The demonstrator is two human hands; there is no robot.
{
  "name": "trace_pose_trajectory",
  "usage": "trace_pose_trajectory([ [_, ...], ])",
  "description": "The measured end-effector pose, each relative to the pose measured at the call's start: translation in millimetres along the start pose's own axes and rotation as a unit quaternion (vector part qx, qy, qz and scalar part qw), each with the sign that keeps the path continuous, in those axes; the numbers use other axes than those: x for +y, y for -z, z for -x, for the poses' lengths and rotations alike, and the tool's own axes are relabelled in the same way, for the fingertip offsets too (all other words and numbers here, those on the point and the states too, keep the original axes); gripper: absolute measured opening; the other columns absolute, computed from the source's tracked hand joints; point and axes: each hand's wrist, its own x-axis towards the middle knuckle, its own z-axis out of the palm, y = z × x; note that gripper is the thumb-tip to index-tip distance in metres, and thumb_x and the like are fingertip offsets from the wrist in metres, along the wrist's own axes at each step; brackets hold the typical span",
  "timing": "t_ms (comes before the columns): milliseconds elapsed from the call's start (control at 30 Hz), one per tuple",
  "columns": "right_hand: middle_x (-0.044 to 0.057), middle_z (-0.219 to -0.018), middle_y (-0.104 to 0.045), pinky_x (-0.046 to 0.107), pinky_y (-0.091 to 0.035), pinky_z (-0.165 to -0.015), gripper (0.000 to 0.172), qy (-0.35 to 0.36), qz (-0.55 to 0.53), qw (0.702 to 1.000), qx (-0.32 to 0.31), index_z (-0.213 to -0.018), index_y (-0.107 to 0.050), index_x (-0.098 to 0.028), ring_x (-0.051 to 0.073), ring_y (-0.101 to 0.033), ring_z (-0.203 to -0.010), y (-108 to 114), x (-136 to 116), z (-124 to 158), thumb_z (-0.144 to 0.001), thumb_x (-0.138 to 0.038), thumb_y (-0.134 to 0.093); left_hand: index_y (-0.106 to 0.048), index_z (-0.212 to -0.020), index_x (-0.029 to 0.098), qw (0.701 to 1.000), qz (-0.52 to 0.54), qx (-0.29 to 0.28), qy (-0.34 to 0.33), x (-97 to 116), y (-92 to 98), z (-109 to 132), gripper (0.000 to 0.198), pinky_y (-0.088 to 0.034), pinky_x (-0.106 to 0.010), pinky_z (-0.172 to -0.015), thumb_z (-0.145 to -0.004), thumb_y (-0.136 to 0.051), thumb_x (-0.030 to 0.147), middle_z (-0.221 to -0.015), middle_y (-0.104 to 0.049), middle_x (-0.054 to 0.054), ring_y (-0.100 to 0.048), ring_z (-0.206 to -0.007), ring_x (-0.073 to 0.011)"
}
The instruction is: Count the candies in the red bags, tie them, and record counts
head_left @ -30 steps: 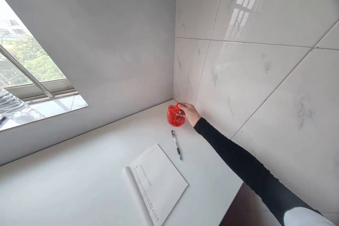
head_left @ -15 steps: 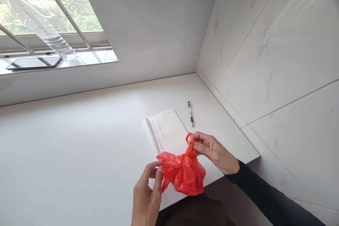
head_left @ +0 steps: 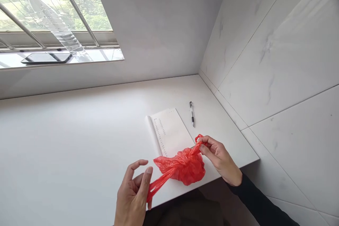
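Note:
A crumpled red plastic bag (head_left: 189, 169), gathered at a knot-like twist, is stretched between both hands above the table's front edge. My right hand (head_left: 219, 157) pinches one gathered handle, whose small loop sticks out past the fingertips. The bag's other handle runs taut down to my left hand (head_left: 135, 192), where the lower fingers hold it. On that hand the index finger and thumb are apart. What is inside the bag cannot be seen. Just behind the bag lies an open notebook (head_left: 173, 129), its lower part covered by the bag.
A clear pen with black ends (head_left: 192, 114) lies right of the notebook on the white table (head_left: 79, 148). On the window sill are a water bottle (head_left: 66, 37) and a dark flat tablet or phone (head_left: 47, 58). A tiled wall (head_left: 286, 60) borders the table's right side.
My left hand has moved left and down, drawing a bag handle out long and taut. My right hand has shifted slightly right. The view has tilted a little.

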Motion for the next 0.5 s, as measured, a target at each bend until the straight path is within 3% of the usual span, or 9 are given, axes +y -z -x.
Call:
trace_pose_trajectory([
  [133, -0.002, -0.085, -0.054, 0.03, -0.043, -0.079, 0.024, -0.013, -0.004, 0.999, -0.031, -0.096, -0.062, -0.023, 0.015, -0.05, -0.079, -4.5, 0.0, 1.8, -0.1, -0.046, -0.058, -0.057, -0.123, 0.026, 0.997, 0.051, 0.066, 0.007, -5.3, 15.7, -5.5, 0.059, -0.045, -0.024, -0.051, -0.081, -0.067, 0.066, -0.051, -0.05, 0.008, -0.047, -0.048, -0.0126],
  [233, -0.001, -0.09, -0.057, 0.032, -0.047, -0.082, 0.022, -0.01, -0.022, 0.999, -0.039, -0.099, -0.06, -0.025, 0.016, -0.054, -0.084, -10.8, -4.6, 4.0, -0.101, -0.046, -0.056, -0.058, -0.127, 0.03, 0.98, 0.134, 0.144, 0.016, -27.3, 20.9, -4.5, 0.062, -0.056, -0.026, -0.064, -0.077, -0.074, 0.063, -0.082, -0.065, 0.002, -0.062, -0.072, -0.0157],
  [300, 0.001, -0.097, -0.061, 0.032, -0.05, -0.083, 0.022, -0.008, -0.029, 0.999, -0.041, -0.101, -0.059, -0.025, 0.018, -0.057, -0.089, -16.7, -8.4, 6.5, -0.102, -0.047, -0.055, -0.06, -0.117, 0.029, 0.969, 0.183, 0.161, 0.046, -48.1, 16.3, 2.2, 0.059, -0.058, -0.026, -0.061, -0.072, -0.078, 0.063, -0.09, -0.065, 0.001, -0.062, -0.076, -0.0164],
  [400, 0.004, -0.108, -0.065, 0.032, -0.052, -0.085, 0.02, -0.001, -0.015, 0.999, -0.047, -0.102, -0.058, -0.026, 0.018, -0.061, -0.092, -29.0, -11.8, 13.1, -0.103, -0.045, -0.053, -0.06, -0.096, 0.021, 0.967, 0.218, 0.054, 0.121, -73.0, -6.4, 19.5, 0.061, -0.048, -0.027, -0.039, -0.071, -0.067, 0.076, -0.075, -0.062, -0.002, -0.059, -0.061, -0.0184],
  [500, 0.004, -0.115, -0.067, 0.032, -0.053, -0.09, 0.018, 0.015, 0.02, 0.997, -0.069, -0.105, -0.06, -0.028, 0.019, -0.064, -0.099, -40.1, -9.6, 26.7, -0.103, -0.044, -0.052, -0.063, -0.084, 0.016, 0.962, 0.223, -0.059, 0.149, -74.9, -35.8, 39.8, 0.069, -0.045, -0.031, -0.035, -0.073, -0.057, 0.084, -0.073, -0.065, -0.008, -0.057, -0.052, -0.0191],
])
